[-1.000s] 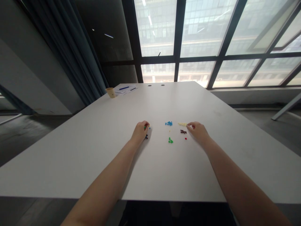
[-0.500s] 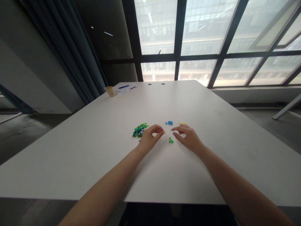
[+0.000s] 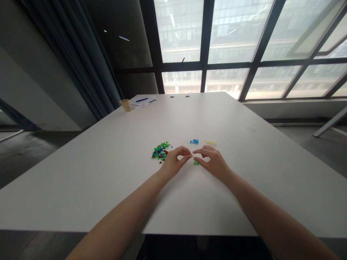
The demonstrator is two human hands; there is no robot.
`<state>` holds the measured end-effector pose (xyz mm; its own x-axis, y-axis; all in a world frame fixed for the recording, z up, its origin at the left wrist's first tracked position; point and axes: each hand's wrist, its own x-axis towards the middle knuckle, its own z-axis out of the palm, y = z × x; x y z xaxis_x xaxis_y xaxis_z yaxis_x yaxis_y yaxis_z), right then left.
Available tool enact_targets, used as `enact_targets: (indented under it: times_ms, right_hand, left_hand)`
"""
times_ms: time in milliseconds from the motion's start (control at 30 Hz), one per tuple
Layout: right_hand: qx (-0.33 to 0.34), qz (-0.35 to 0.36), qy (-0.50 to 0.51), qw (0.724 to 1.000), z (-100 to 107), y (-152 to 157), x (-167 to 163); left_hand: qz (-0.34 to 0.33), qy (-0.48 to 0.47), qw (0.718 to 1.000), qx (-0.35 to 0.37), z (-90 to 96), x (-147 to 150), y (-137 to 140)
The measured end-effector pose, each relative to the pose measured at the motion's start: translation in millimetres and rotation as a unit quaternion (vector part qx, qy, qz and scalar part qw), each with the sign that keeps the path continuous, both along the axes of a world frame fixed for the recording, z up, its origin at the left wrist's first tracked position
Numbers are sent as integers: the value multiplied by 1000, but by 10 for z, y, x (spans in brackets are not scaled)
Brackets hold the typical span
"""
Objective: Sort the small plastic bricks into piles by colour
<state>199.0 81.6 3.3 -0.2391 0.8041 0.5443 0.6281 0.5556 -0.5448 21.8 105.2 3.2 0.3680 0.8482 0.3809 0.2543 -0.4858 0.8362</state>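
Note:
My left hand (image 3: 176, 159) is closed in a pinch on a small pale yellow building brick (image 3: 192, 155). Close to its fingertips is my right hand (image 3: 213, 159), thumb and forefinger apart at the brick's other side; whether they touch it is too small to tell. Below the right fingertips lie some green bricks (image 3: 196, 163), partly covered by that hand. Left of my left hand spreads a mixed heap of green, blue, brown and yellow bricks (image 3: 159, 151). Beyond the hands sit a small group of blue bricks (image 3: 195, 141) and a group of pale yellow bricks (image 3: 210, 143).
Everything rests on a wide white table (image 3: 114, 187). Toward its far left corner stand a tan paper cup (image 3: 126, 105) and papers (image 3: 146, 102) with a blue pen (image 3: 142, 100) on them. Large windows rise behind the table, beside a dark curtain (image 3: 81, 54).
Both hands have come closer together and slightly nearer to me. The right fingertips now reach the brick in my left hand and cover part of the green bricks.

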Motion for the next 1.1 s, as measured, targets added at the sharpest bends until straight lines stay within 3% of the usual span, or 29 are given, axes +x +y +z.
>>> enact_targets:
  times_ms: [700, 833, 967, 1100]
  right_hand:
    - [-16, 7, 10, 1000, 9, 45, 53]
    - [-17, -113, -13, 993, -33, 226, 453]
    - [-61, -292, -73, 952, -214, 425, 885]
    - [-143, -339, -121, 922, -375, 520, 969]
  left_hand:
    - [-11, 18, 1000, -9, -25, -5, -2]
    - [6, 21, 1000, -6, -36, -34, 31]
    - [32, 30, 999, -16, -21, -67, 59]
    - [50, 35, 998, -16, 14, -64, 50]
